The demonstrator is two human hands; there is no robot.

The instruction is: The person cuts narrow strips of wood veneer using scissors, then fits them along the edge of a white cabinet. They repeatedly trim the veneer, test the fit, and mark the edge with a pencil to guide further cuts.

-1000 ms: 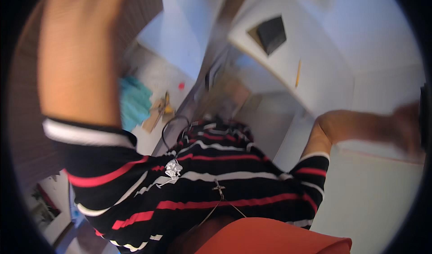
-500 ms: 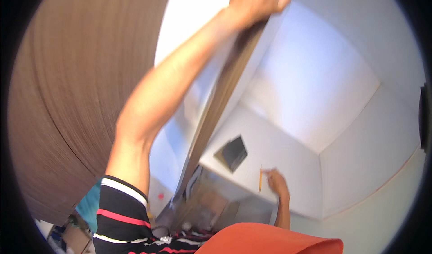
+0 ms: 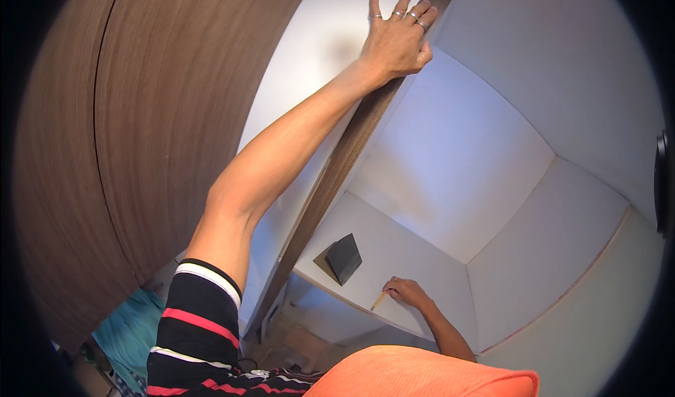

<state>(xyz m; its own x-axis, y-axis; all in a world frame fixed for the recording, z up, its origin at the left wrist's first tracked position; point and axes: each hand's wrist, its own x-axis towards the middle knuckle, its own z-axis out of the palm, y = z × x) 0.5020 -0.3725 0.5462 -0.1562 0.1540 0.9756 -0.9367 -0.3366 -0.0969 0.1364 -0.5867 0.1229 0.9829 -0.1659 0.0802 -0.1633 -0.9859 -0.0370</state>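
Note:
My left hand [image 3: 397, 46] is raised, its ringed fingers spread and laid against the brown wood edge [image 3: 337, 151] of the upright panel, with the thumb over the near side. Lower right, the closed fingers of my right hand [image 3: 406, 291] hold a thin yellow pencil [image 3: 380, 300], slanting down toward the front of a white shelf [image 3: 415, 260] inside the cabinet. To the left of that hand, a dark, angular, tent-shaped object [image 3: 344, 260] stands on the same shelf.
Brown wood-grain doors [image 3: 169, 116] fill the left side. White walls [image 3: 457, 151] enclose the compartment. Below the shelf's front edge lies another, dimmer compartment [image 3: 316, 313]. Teal cloth [image 3: 130, 334] shows at lower left, and an orange cap brim [image 3: 429, 372] covers the bottom middle.
The view has shifted. My left hand's fingers have spread out on the panel edge. My right hand has moved toward the shelf's front, and the pencil has gone from upright to slanted.

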